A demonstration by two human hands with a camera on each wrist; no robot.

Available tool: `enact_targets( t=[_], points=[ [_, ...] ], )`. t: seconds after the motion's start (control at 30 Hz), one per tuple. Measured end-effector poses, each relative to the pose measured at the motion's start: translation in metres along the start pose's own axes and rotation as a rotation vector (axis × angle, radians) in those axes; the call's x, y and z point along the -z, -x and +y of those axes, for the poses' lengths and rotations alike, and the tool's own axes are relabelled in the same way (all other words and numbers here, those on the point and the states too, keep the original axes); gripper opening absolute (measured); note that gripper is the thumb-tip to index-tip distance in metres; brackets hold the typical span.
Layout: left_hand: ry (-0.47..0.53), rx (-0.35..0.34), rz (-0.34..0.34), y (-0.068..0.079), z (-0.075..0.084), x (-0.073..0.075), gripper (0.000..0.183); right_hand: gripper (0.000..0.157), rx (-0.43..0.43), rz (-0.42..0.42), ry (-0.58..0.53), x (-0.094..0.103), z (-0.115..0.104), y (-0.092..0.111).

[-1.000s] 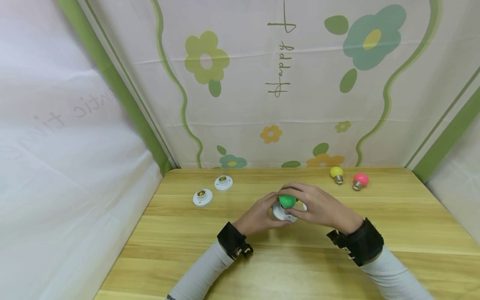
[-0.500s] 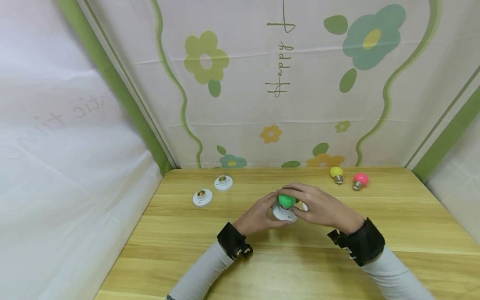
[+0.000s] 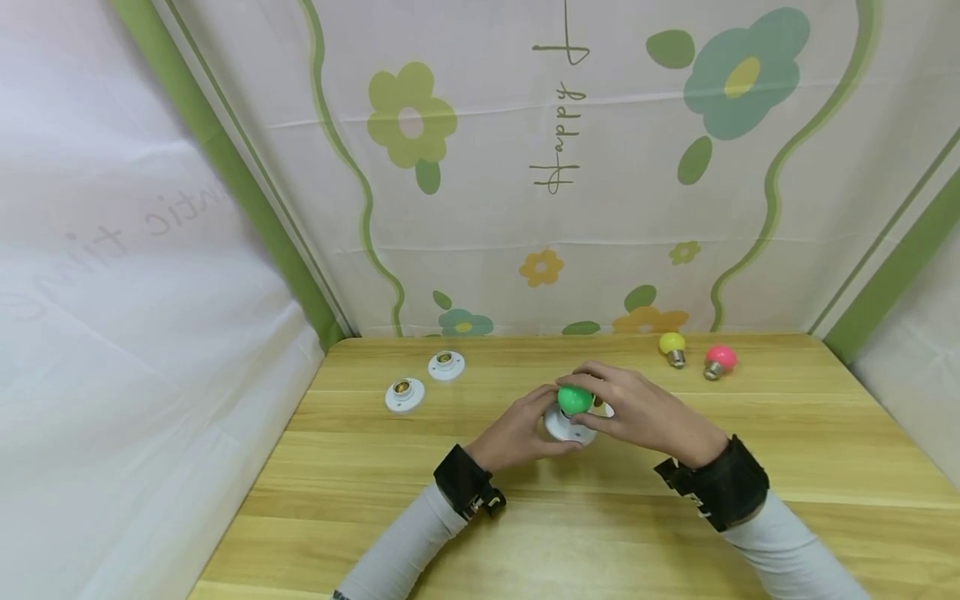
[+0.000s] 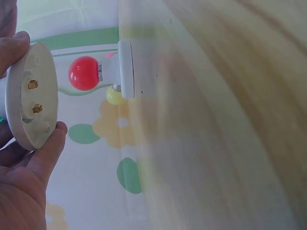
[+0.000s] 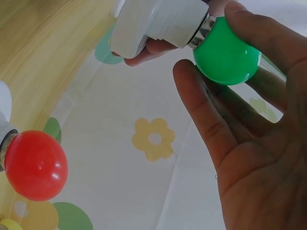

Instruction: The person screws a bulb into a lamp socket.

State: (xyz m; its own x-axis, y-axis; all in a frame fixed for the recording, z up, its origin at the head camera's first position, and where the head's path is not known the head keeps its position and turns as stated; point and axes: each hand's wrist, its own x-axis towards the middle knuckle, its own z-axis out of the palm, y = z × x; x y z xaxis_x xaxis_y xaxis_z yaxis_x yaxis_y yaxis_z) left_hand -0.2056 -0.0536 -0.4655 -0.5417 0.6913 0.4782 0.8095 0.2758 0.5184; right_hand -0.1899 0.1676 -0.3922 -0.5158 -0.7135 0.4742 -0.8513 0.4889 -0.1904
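In the head view my left hand (image 3: pixel 517 429) grips a white lamp socket (image 3: pixel 568 427) by the edge of its round base. The left wrist view shows the base's hollow underside with two brass screws, lifted off the table. A green light bulb (image 5: pixel 225 52) sits at the mouth of this socket, a band of its metal thread showing between them. My right hand (image 3: pixel 637 412) pinches the bulb, thumb on one side and fingers on the other. Beyond the hands, a red bulb (image 4: pixel 84 73) stands in another white socket (image 4: pixel 126 69), mostly hidden behind my right hand in the head view.
Two white sockets, one nearer (image 3: pixel 405 396) and one farther back (image 3: pixel 447 365), stand without bulbs at the table's left. A yellow bulb (image 3: pixel 672 347) and a pink bulb (image 3: pixel 721 362) lie at the back right. A flower-printed curtain (image 3: pixel 480 208) rises behind the wooden table (image 3: pixel 540 533).
The fingers and thumb of my right hand shift slightly around the green bulb. My left hand and the socket it holds stay in place.
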Motion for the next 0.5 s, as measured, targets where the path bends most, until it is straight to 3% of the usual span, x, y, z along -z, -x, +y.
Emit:
enact_targets(
  t=[0.5],
  points=[
    [0.0,-0.026,-0.027,0.0004,-0.0024,0.0029,0.081,0.049,0.06,-0.003,0.02,-0.0011,-0.0006,-0.0014]
  ],
)
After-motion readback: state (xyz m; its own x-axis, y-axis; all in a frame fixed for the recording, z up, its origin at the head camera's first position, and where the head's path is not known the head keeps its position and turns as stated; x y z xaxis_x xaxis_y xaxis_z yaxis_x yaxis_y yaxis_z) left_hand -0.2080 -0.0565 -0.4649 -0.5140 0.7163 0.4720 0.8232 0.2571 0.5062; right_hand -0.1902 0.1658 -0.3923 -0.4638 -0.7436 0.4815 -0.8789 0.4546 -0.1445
